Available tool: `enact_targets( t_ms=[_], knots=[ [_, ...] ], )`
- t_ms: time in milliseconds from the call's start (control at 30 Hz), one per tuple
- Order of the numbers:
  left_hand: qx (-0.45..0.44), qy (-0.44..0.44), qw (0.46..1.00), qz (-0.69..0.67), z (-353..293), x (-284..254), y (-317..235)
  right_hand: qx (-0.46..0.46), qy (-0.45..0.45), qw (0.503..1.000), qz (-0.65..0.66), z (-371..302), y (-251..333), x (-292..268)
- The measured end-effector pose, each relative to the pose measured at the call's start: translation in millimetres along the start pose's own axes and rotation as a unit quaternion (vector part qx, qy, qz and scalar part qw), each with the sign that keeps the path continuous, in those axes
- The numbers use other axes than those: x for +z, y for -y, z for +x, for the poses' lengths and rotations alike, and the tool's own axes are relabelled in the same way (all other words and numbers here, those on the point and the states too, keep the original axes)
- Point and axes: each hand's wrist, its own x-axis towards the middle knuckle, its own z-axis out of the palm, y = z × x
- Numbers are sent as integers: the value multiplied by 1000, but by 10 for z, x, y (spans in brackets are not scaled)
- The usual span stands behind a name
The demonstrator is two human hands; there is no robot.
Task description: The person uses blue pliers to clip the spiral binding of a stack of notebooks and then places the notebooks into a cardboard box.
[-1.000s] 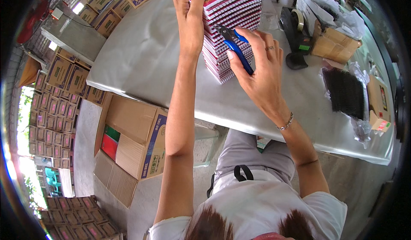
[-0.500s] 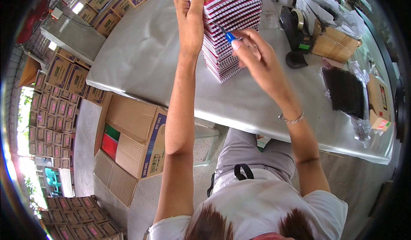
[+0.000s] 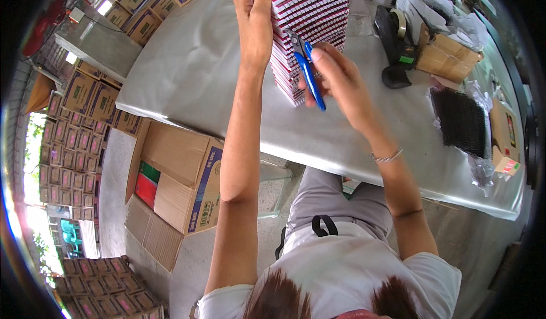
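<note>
A tall stack of spiral notebooks with dark pink covers stands on the table, the bound edges facing me. My left hand is closed at the top left corner of the stack, fingers curled on a notebook there; part of that grip is cut off by the picture's upper edge. In my right hand is a pair of blue-handled wire cutters. Their metal jaws point up at the left corner of the stack, near the bindings. I cannot tell whether the jaws touch a wire.
The table has a grey covering. On its right are a black tape dispenser, a small carton, plastic wrapping and a bundle of black binding coils. An open cardboard box stands below the left edge. Stacked cartons stand farther left.
My right hand has turned and moved slightly down, so the cutters' blue handles now show in full. My left hand stays nearly in place at the stack.
</note>
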Motion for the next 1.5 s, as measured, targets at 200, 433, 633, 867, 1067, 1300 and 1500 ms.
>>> enact_targets(
  t_ms=[200,433,633,867,1067,1300,1500],
  knots=[
    [-28,6,998,-54,2,43,18,-310,-152,845,-408,31,-220,-64],
    [-26,2,999,-25,-7,26,-8,-384,-229,668,-594,-3,-312,-9],
    [8,-12,1000,11,2,26,3,-41,-42,996,-71,-44,-11,2],
    [-20,-15,1000,11,-24,28,-1,-358,-197,740,-534,-60,-295,-104],
    [0,-13,1000,13,1,15,14,-378,-205,686,-587,-27,-374,-54],
    [9,-16,1000,17,25,13,56,-223,-106,917,-313,-28,-270,32],
    [-33,-11,999,-38,17,3,106,-326,-168,812,-454,-47,-334,-5]
  ],
)
